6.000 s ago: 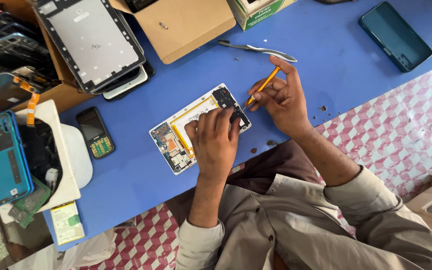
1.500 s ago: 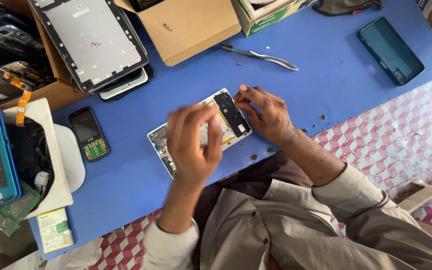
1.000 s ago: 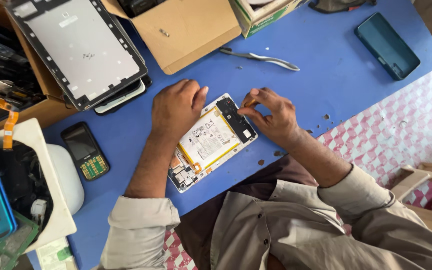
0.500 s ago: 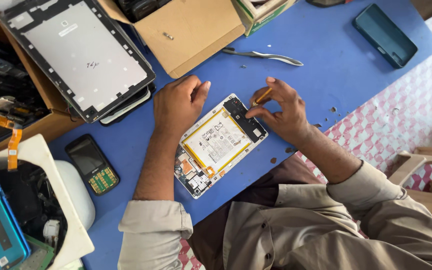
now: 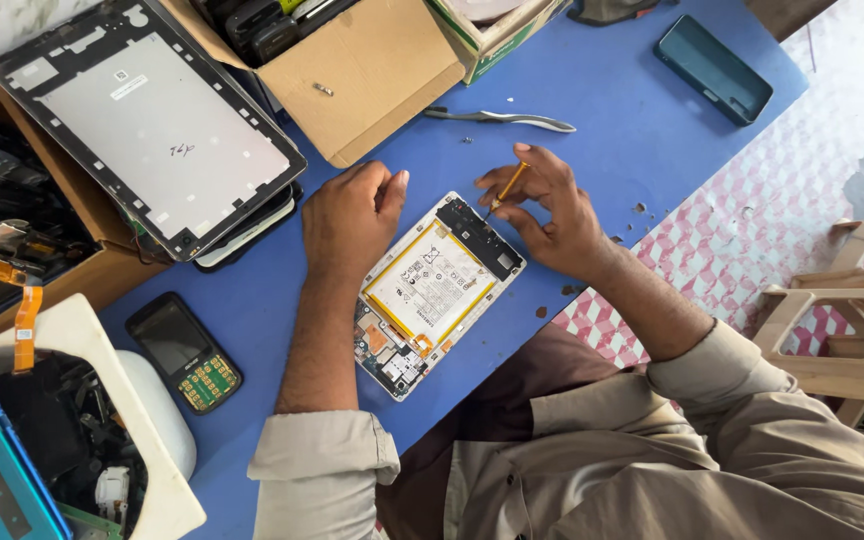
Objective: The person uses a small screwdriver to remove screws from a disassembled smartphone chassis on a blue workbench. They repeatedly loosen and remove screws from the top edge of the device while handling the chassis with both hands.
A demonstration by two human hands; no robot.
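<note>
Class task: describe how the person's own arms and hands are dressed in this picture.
Both hands are bare: left hand, right hand. No gloves, rings or watch show. Each arm wears a light beige shirt sleeve, the left sleeve rolled to a thick cuff near the elbow, the right sleeve pushed up the forearm.

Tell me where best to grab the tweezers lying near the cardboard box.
Probably pinch the tweezers across the wider pale end on the right, coming straight down from above: they lie flat on the blue table, with bare surface around that end, and the cardboard box crowds the left tip.

We note a beige-grey long-sleeved shirt, its cuffs rolled up at both forearms, and dark brown trousers. The left hand [image 5: 352,215] and right hand [image 5: 552,215] are bare, without rings or watch.
</note>
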